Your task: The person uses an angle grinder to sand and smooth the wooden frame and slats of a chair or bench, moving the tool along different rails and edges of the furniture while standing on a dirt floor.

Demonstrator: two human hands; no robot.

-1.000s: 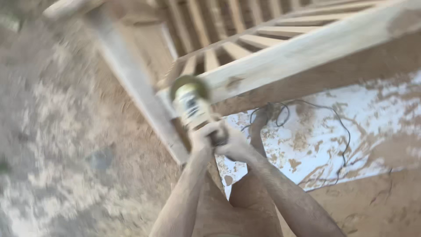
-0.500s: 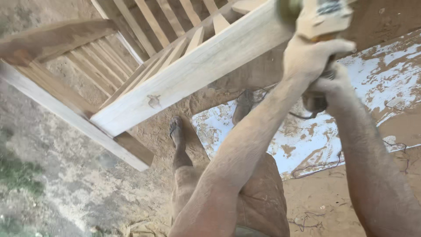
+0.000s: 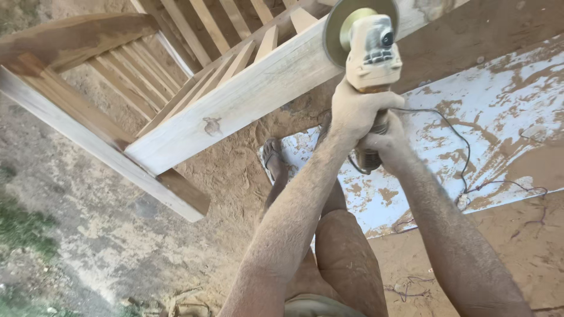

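Hands, left and right, both grasp a grinder, its disc against the far wooden rail.

Ground: bare sandy earth, dusted pale, a patch of grass at the left edge. Wooden slatted frame stands on it, legs down in the dirt. White sheet lies flat to the right, smeared with brown dust; a thin dark cord trails across it. One sandalled foot rests at the sheet's near corner.
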